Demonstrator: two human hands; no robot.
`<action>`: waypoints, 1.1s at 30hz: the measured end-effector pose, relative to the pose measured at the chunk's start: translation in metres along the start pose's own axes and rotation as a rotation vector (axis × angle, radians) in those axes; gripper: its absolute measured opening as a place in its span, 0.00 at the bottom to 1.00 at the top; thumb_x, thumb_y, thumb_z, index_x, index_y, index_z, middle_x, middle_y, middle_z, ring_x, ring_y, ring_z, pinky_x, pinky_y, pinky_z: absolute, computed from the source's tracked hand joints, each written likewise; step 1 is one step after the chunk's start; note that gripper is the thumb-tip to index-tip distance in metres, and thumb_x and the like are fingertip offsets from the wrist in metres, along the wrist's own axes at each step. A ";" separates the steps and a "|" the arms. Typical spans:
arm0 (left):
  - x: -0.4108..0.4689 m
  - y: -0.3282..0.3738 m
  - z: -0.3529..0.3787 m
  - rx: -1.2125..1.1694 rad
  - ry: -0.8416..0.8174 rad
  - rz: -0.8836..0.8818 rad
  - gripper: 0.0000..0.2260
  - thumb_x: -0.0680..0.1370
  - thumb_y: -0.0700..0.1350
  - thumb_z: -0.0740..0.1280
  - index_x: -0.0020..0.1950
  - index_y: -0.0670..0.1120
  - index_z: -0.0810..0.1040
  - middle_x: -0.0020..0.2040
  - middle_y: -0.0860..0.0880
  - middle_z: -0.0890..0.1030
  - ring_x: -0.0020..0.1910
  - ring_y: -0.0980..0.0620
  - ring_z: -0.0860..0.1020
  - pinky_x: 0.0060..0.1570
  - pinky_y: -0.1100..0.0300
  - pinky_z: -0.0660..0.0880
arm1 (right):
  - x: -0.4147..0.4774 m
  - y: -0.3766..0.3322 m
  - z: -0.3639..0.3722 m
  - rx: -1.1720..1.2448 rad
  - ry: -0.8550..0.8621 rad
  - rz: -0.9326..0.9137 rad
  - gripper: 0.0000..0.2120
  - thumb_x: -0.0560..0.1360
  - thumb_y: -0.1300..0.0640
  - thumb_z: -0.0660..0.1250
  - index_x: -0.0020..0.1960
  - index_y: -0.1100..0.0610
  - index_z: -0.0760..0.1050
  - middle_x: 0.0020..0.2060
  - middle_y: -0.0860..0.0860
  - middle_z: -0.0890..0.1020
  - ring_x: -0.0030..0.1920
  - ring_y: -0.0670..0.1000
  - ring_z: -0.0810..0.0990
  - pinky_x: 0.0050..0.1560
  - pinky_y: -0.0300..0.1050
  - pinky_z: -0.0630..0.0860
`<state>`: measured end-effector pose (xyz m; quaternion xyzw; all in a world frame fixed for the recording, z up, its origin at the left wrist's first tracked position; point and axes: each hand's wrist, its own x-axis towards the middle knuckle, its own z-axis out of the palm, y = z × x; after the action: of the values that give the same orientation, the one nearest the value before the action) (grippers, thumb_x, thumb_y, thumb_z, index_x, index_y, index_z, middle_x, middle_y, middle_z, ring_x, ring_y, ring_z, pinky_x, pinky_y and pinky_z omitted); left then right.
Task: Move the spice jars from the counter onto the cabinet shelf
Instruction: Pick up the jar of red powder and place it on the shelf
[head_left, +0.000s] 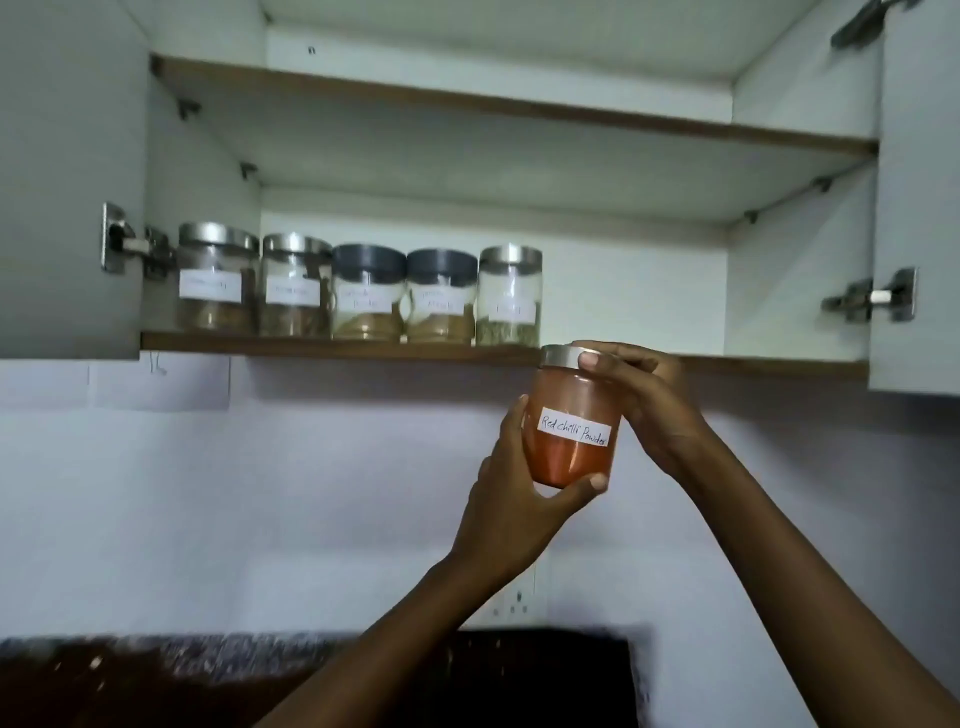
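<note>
One white wall cabinet (623, 280) stands open before us. Along the left of its brown-edged lower shelf (322, 343), five labelled glass spice jars (368, 293) already sit in a row, so we judge the job well along. We see only a strip of the dark speckled tabletop (156, 660), with no jars on it, so we cannot tell how many remain. Our left hand (511, 499) cups the base and our right hand (644, 395) grips the steel lid of the glass jar of red chilli powder (571, 415). We hold it upright just below the shelf edge, right of the row.
</note>
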<state>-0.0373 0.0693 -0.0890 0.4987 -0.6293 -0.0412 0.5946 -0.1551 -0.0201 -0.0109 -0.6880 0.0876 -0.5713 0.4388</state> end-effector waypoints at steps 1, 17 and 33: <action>0.015 0.005 -0.002 0.055 0.016 0.048 0.41 0.65 0.62 0.71 0.72 0.60 0.53 0.61 0.62 0.68 0.59 0.58 0.73 0.57 0.59 0.76 | 0.012 -0.010 -0.001 -0.017 0.000 -0.037 0.15 0.62 0.54 0.73 0.48 0.57 0.81 0.47 0.52 0.84 0.46 0.49 0.82 0.46 0.43 0.78; 0.156 0.013 0.005 0.802 0.418 0.367 0.44 0.67 0.73 0.56 0.75 0.51 0.47 0.77 0.42 0.52 0.77 0.43 0.49 0.72 0.45 0.42 | 0.114 -0.021 -0.014 -0.274 0.211 -0.130 0.37 0.64 0.56 0.78 0.67 0.56 0.63 0.60 0.56 0.75 0.58 0.55 0.77 0.56 0.51 0.77; 0.168 -0.051 -0.032 1.263 0.354 0.399 0.37 0.72 0.72 0.35 0.77 0.55 0.46 0.78 0.46 0.44 0.77 0.42 0.44 0.70 0.35 0.44 | 0.152 0.030 -0.005 -0.160 0.121 -0.002 0.21 0.71 0.56 0.72 0.62 0.60 0.72 0.52 0.54 0.80 0.48 0.51 0.80 0.41 0.42 0.76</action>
<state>0.0520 -0.0530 0.0063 0.6236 -0.5057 0.5261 0.2801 -0.0974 -0.1351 0.0759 -0.6852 0.1586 -0.6033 0.3761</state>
